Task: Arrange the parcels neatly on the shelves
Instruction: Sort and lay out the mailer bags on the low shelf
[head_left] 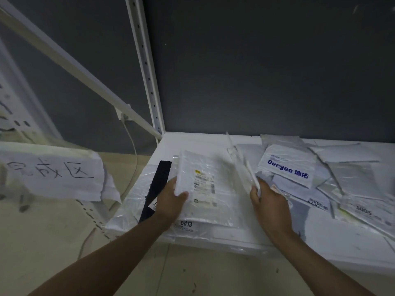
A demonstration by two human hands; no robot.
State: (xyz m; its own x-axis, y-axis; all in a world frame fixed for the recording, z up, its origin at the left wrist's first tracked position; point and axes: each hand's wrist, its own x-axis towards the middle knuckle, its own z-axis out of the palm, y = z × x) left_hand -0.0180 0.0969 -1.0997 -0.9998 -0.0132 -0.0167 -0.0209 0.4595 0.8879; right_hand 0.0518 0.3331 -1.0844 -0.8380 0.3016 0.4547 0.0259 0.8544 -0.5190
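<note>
A white shelf (230,237) holds many flat white plastic parcels. My left hand (171,199) grips the lower left corner of a white labelled parcel (198,178) lying on a stack at the shelf's left end. My right hand (269,199) pinches a thin clear-and-white parcel (241,165) held on edge, tilted up off the pile. A black parcel (157,184) lies along the left of the stack. A parcel marked 6813 (186,224) sits at the bottom front.
To the right lie several loose parcels, one printed Deeyeo (288,165) and one marked 3005 (363,211). A white upright post (147,75) rises at the shelf's back left. A handwritten paper sign (51,171) hangs on the left shelf. Beige floor lies below.
</note>
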